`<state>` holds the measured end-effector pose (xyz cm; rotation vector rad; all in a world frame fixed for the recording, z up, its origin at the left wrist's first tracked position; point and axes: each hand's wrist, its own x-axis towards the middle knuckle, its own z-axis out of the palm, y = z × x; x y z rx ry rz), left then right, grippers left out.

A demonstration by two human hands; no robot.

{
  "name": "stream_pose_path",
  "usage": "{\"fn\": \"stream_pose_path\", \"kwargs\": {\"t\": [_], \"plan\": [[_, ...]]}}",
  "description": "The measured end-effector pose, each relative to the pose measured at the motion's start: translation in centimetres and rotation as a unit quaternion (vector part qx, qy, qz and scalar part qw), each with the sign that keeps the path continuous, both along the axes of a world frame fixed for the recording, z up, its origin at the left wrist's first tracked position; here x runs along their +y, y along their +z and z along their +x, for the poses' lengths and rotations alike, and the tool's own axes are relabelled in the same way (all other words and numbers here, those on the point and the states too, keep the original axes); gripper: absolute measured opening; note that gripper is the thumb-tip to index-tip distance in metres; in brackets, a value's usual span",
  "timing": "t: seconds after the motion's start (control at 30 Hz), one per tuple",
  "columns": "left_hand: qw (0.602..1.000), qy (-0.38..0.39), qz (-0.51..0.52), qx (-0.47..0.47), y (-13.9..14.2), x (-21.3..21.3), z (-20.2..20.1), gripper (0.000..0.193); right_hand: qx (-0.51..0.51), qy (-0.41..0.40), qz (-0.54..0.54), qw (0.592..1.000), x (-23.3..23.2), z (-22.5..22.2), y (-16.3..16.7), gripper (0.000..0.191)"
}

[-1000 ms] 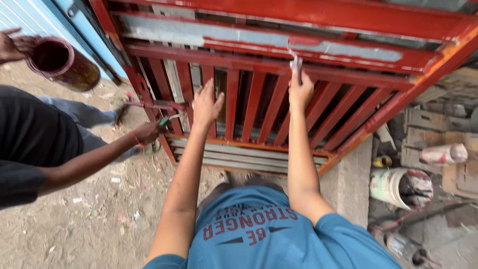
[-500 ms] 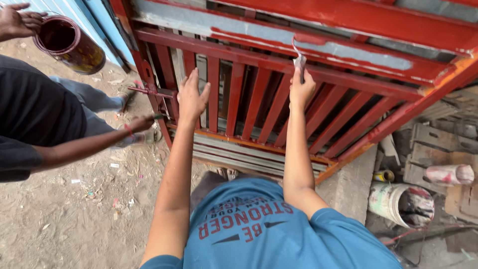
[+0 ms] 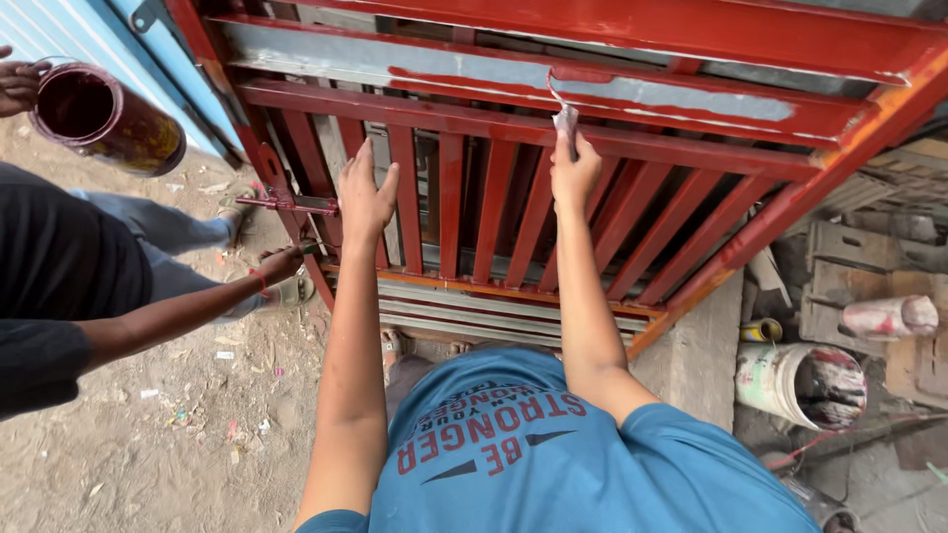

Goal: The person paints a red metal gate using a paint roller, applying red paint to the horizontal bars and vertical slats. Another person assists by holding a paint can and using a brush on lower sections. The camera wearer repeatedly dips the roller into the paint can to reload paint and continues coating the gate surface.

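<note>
Lower now, the left hand (image 3: 365,197) presses open against a red gate (image 3: 632,109) bar; the right hand (image 3: 573,173) grips a brush (image 3: 566,120).

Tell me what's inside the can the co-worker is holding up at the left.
The can shows a dark red-brown coating inside, like the gate's paint. How full it is cannot be seen; the interior is in shadow.

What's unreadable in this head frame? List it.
- Head view: brush end of the grey-handled tool in the right hand blends into the red metal gate.
- Left hand palm, pressed flat on a bar.
- Co-worker's hand: small tool in it too small to identify.
- Paint tin: top-left holder cropped by the edge.
</note>
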<state>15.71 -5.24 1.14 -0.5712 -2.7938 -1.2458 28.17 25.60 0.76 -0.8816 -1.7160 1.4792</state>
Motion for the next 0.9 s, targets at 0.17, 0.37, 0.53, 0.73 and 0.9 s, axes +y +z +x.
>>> {"fn": "stream_pose_path", "kwargs": {"t": [0.17,0.37,0.53,0.73,0.9], "plan": [[1.0,0.012,-0.012,-0.018,0.5,-1.0,-1.1,0.067,-0.046,0.03,0.01,0.998,-0.8,-0.4,-0.2,0.034],[0.999,0.028,-0.023,-0.01,0.7,-3.7,-2.7,0.067,-0.033,0.019,0.041,0.998,-2.0,-2.0,-0.8,0.031],[1.0,0.027,-0.015,0.0,1.0,-5.0,-4.4,0.066,-0.064,-0.005,0.085,0.994,-2.7,-2.7,-1.2,0.031],[1.0,0.004,-0.009,-0.005,1.9,-5.5,-5.9,0.065,-0.061,-0.013,0.054,0.997,-4.0,-3.9,-0.2,0.033],[0.999,-0.019,-0.016,-0.028,2.3,-5.4,-7.3,0.067,-0.082,-0.058,0.078,0.992,-5.7,-4.1,-1.0,0.033]]}}
